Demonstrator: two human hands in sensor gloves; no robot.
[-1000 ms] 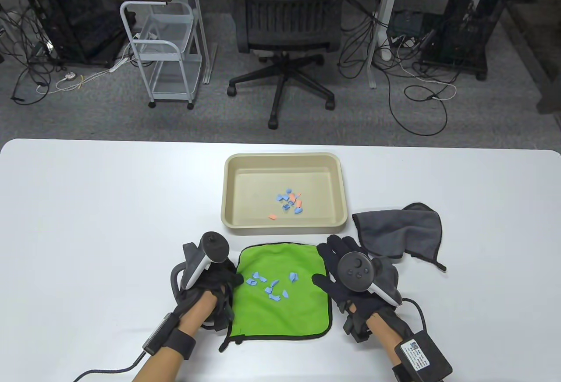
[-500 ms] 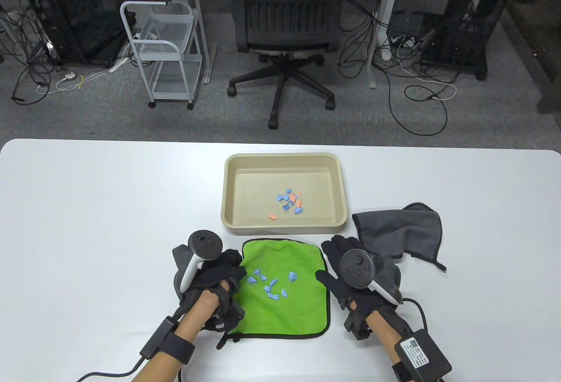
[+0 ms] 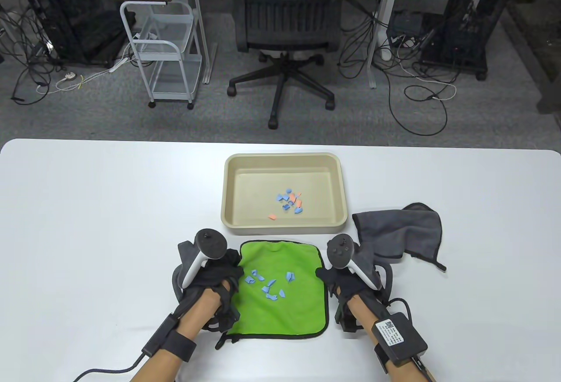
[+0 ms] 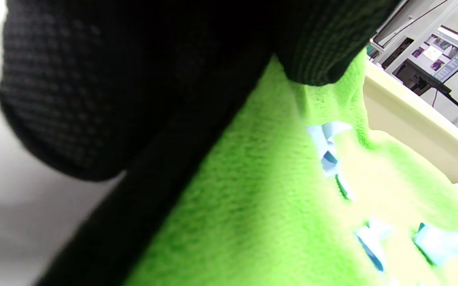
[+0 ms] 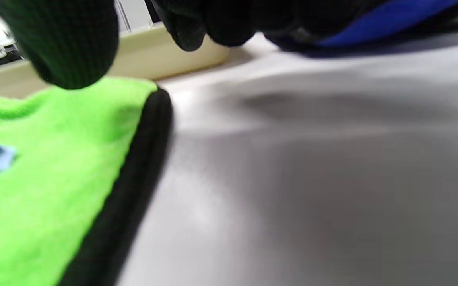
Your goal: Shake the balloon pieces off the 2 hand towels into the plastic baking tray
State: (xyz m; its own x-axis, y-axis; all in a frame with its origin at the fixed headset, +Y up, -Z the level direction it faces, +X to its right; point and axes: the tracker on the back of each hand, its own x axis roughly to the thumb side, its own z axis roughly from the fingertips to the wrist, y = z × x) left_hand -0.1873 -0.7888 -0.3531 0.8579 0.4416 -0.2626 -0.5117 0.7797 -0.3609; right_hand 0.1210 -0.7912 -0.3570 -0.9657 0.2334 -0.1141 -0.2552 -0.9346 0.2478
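A green towel (image 3: 289,307) with a black border lies in front of me and carries several blue balloon pieces (image 3: 268,286). My left hand (image 3: 232,270) grips its left edge; in the left wrist view the thumb (image 4: 324,51) presses into the wrinkled green towel (image 4: 261,206). My right hand (image 3: 326,274) sits at the towel's right edge. In the right wrist view its thumb (image 5: 74,47) is over the green towel (image 5: 54,159) and its fingers (image 5: 213,24) curl above the table beside the flat border. The beige tray (image 3: 232,220) beyond holds blue and orange pieces (image 3: 289,202).
A crumpled grey towel (image 3: 399,233) lies right of the tray, just beyond my right hand. The white table (image 3: 87,224) stretches wide on both sides. An office chair (image 3: 285,27) and a cart (image 3: 162,49) stand on the floor past the table's far edge.
My right hand has turned from flat with spread fingers to curled at the towel's right edge. My left hand has shifted at the left edge, which is now bunched inward.
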